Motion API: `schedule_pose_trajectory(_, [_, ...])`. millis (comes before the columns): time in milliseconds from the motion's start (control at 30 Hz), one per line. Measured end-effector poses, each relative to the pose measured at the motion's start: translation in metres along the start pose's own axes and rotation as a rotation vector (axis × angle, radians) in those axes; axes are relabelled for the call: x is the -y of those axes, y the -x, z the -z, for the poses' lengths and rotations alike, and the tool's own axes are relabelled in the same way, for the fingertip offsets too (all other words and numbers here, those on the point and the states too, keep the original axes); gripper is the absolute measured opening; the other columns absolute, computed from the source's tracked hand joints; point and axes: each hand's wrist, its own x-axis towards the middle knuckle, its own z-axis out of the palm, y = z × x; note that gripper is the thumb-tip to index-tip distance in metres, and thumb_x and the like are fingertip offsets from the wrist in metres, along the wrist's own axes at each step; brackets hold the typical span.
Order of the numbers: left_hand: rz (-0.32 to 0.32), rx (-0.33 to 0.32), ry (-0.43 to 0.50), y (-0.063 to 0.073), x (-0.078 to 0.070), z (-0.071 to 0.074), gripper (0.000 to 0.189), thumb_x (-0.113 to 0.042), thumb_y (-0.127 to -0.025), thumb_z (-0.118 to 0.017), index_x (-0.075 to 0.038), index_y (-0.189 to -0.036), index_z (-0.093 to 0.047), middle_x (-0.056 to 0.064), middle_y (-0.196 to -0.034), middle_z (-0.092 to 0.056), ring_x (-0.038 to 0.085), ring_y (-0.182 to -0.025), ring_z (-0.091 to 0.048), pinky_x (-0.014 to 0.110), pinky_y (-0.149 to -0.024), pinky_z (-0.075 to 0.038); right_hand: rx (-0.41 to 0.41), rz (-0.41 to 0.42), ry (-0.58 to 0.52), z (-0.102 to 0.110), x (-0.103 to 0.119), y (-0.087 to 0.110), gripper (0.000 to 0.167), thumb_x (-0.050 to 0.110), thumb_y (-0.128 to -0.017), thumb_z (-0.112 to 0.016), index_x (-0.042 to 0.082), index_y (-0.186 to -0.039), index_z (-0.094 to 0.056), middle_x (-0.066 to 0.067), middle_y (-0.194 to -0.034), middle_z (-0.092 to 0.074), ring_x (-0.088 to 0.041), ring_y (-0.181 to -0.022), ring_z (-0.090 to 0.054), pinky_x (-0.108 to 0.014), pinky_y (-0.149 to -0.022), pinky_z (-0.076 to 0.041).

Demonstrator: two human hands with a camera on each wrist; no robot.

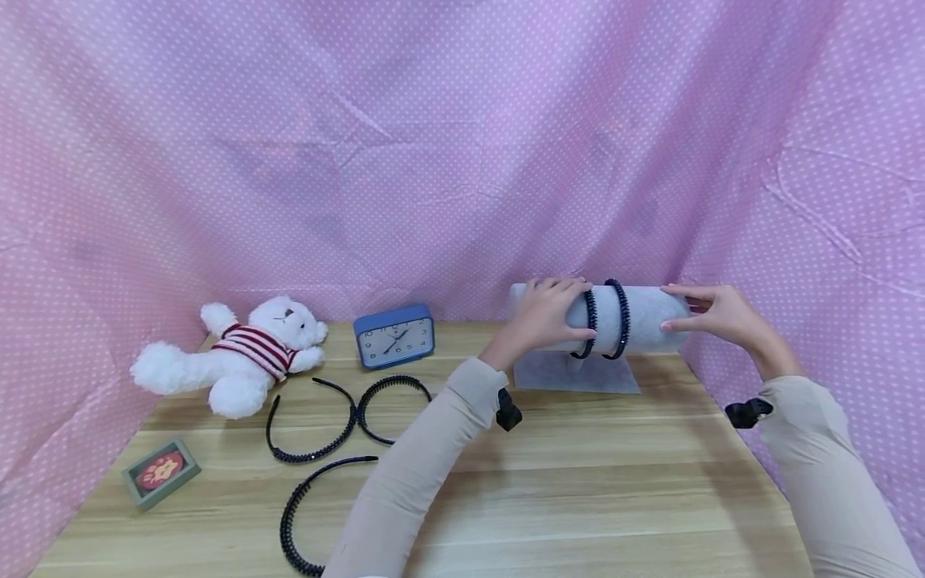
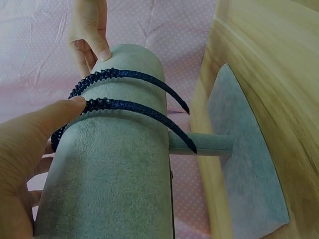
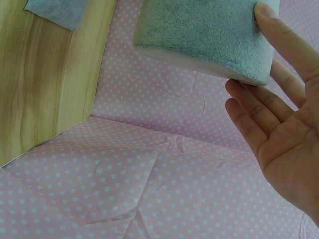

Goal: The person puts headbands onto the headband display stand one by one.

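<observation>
A grey plush headband stand [image 1: 654,321] with a horizontal roll on a flat base stands at the table's back right. Two beaded black headbands hang over the roll: a left one [image 1: 592,321] and a right one [image 1: 625,317], a small gap apart. My left hand [image 1: 543,315] pinches the left headband; in the left wrist view its thumb lies on the beaded band [image 2: 102,104], fingers partly hidden behind the roll. At the roll's right end, my right hand [image 1: 723,313] grips the edge; in the right wrist view the thumb and fingertips touch the plush [image 3: 209,40].
Several more black headbands, one of them [image 1: 311,457] near the middle, lie on the wooden table [image 1: 578,482]. A blue clock [image 1: 394,337], a white teddy bear [image 1: 253,353] and a small framed picture [image 1: 161,474] are at left. Pink dotted cloth [image 1: 462,160] surrounds the table.
</observation>
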Motion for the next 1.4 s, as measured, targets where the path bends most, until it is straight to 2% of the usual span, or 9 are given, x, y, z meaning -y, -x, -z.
schedule_pose_trajectory(167, [0.005, 0.010, -0.013, -0.0025, -0.0007, -0.0006, 0.082, -0.069, -0.092, -0.059, -0.029, -0.159, -0.033, -0.009, -0.163, -0.039, 0.019, -0.147, -0.041, 0.050, -0.121, -0.031, 0.000, -0.014, 0.013, -0.0002, 0.0022, -0.0003, 0.074, 0.033, -0.081, -0.088, 0.008, -0.144, -0.058, -0.027, -0.148, -0.051, -0.013, -0.119, -0.061, 0.001, -0.079, -0.041])
schedule_pose_trajectory(367, [0.012, 0.013, -0.014, -0.0046, 0.0000, -0.0003, 0.082, -0.069, -0.093, -0.057, -0.029, -0.160, -0.032, -0.010, -0.163, -0.038, 0.019, -0.147, -0.041, 0.048, -0.120, -0.033, 0.008, -0.020, 0.018, -0.0007, 0.0035, -0.0031, 0.074, 0.031, -0.083, -0.086, 0.007, -0.146, -0.056, -0.027, -0.149, -0.049, -0.042, -0.131, -0.054, 0.001, -0.078, -0.039])
schedule_pose_trajectory(533, [0.020, 0.035, -0.009, -0.0058, -0.0004, 0.0015, 0.083, -0.070, -0.094, -0.055, -0.029, -0.161, -0.030, -0.010, -0.164, -0.036, 0.019, -0.148, -0.040, 0.048, -0.121, -0.032, 0.016, -0.018, 0.018, -0.0014, 0.0030, -0.0050, 0.074, 0.030, -0.083, -0.086, 0.005, -0.146, -0.055, -0.028, -0.150, -0.048, -0.046, -0.132, -0.052, 0.002, -0.077, -0.039])
schedule_pose_trajectory(700, [0.027, 0.047, 0.001, -0.0068, -0.0011, 0.0032, 0.082, -0.069, -0.094, -0.054, -0.029, -0.161, -0.029, -0.009, -0.165, -0.036, 0.019, -0.148, -0.039, 0.050, -0.122, -0.031, 0.007, -0.030, 0.015, -0.0008, 0.0037, -0.0044, 0.074, 0.031, -0.082, -0.087, 0.007, -0.146, -0.056, -0.027, -0.149, -0.049, -0.039, -0.131, -0.055, 0.001, -0.078, -0.040])
schedule_pose_trajectory(900, [0.027, 0.050, -0.011, -0.0076, -0.0021, 0.0024, 0.081, -0.070, -0.096, -0.051, -0.028, -0.161, -0.029, -0.008, -0.164, -0.038, 0.020, -0.147, -0.040, 0.050, -0.121, -0.032, -0.002, -0.036, 0.011, 0.0003, 0.0047, -0.0022, 0.074, 0.033, -0.081, -0.088, 0.010, -0.144, -0.058, -0.025, -0.149, -0.051, 0.002, -0.111, -0.058, 0.001, -0.078, -0.042])
schedule_pose_trajectory(1100, [0.031, 0.047, -0.011, -0.0083, -0.0035, 0.0013, 0.080, -0.071, -0.096, -0.050, -0.028, -0.161, -0.030, -0.008, -0.164, -0.039, 0.020, -0.146, -0.041, 0.048, -0.119, -0.033, -0.001, -0.030, 0.008, 0.0005, 0.0046, -0.0013, 0.074, 0.032, -0.081, -0.088, 0.009, -0.144, -0.058, -0.026, -0.148, -0.051, 0.011, -0.103, -0.054, 0.000, -0.078, -0.042])
schedule_pose_trajectory(1167, [0.030, 0.048, -0.017, -0.0085, -0.0041, 0.0011, 0.081, -0.071, -0.095, -0.050, -0.029, -0.161, -0.029, -0.008, -0.164, -0.038, 0.019, -0.146, -0.041, 0.048, -0.119, -0.033, -0.001, -0.036, 0.011, 0.0004, 0.0049, -0.0008, 0.073, 0.032, -0.081, -0.088, 0.010, -0.144, -0.058, -0.025, -0.148, -0.051, 0.007, -0.106, -0.057, 0.001, -0.078, -0.042])
schedule_pose_trajectory(1333, [0.015, 0.050, -0.038, -0.0093, -0.0061, 0.0001, 0.081, -0.071, -0.095, -0.049, -0.029, -0.162, -0.029, -0.008, -0.164, -0.037, 0.021, -0.147, -0.041, 0.050, -0.120, -0.033, 0.009, -0.038, 0.014, -0.0005, 0.0051, 0.0000, 0.074, 0.032, -0.082, -0.087, 0.008, -0.145, -0.057, -0.026, -0.149, -0.050, -0.036, -0.129, -0.057, 0.001, -0.078, -0.041])
schedule_pose_trajectory(1400, [0.010, 0.050, -0.048, -0.0097, -0.0072, -0.0005, 0.081, -0.071, -0.096, -0.049, -0.029, -0.162, -0.028, -0.008, -0.165, -0.037, 0.021, -0.147, -0.041, 0.050, -0.120, -0.033, 0.011, -0.043, 0.014, -0.0008, 0.0048, 0.0000, 0.075, 0.032, -0.082, -0.087, 0.008, -0.146, -0.056, -0.027, -0.149, -0.050, -0.039, -0.130, -0.055, 0.001, -0.077, -0.041])
